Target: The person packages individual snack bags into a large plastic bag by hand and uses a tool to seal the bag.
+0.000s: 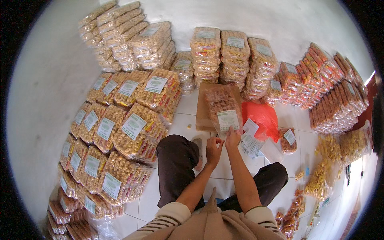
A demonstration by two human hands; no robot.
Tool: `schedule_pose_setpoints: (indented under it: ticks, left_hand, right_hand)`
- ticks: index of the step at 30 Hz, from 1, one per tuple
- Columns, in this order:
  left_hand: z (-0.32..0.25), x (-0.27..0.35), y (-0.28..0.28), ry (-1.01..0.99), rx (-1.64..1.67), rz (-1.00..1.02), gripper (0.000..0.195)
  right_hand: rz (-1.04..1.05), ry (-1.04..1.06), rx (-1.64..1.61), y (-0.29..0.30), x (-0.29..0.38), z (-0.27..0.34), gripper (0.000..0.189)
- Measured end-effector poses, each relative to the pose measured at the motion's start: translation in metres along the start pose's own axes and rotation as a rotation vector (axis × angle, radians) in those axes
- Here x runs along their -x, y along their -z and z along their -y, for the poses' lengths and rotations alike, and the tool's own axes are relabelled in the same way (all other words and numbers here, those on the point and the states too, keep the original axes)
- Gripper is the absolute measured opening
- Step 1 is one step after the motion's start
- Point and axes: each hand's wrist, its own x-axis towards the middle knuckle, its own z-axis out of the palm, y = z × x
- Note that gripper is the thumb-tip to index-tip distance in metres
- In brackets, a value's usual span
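Note:
Before me a clear plastic bag of brown snacks (222,103) lies on a brown cardboard box (202,115). A white and green printed label (228,120) sits at the bag's near end. My right hand (232,140) grips that end, its thumb by the label's lower edge. Close beside it, my left hand (214,150) has thumb and fingertips pinched together at the bag's loose plastic edge; the exact grip is partly hidden. Right of the box are a red plastic bag (260,118) and several loose printed labels (251,142).
Stacked packs of pale snacks (132,129) line the left. Tall stacks (235,54) stand beyond the box. Orange packs (315,75) and brown packs (336,108) rise at right. A small labelled pack (288,141) and yellow snack bags (319,180) lie on the white tiled floor (222,184).

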Motion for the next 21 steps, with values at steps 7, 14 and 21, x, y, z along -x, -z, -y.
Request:
schedule_pose_setpoints:
  ticks: [7, 14, 21]
  left_hand:
    - [0.005, 0.001, -0.001, 0.028, 0.05, -0.003, 0.019]
    - [0.014, 0.008, -0.001, -0.059, 0.003, -0.079, 0.017]
    - [0.011, 0.003, -0.005, -0.049, 0.04, -0.054, 0.018]
  right_hand:
    - [0.02, 0.481, 0.708, -0.009, -0.003, 0.008, 0.034]
    - [0.44, 0.838, 1.517, 0.033, 0.052, 0.006, 0.055]
    - [0.595, 0.969, 1.733, 0.015, 0.016, 0.018, 0.063]
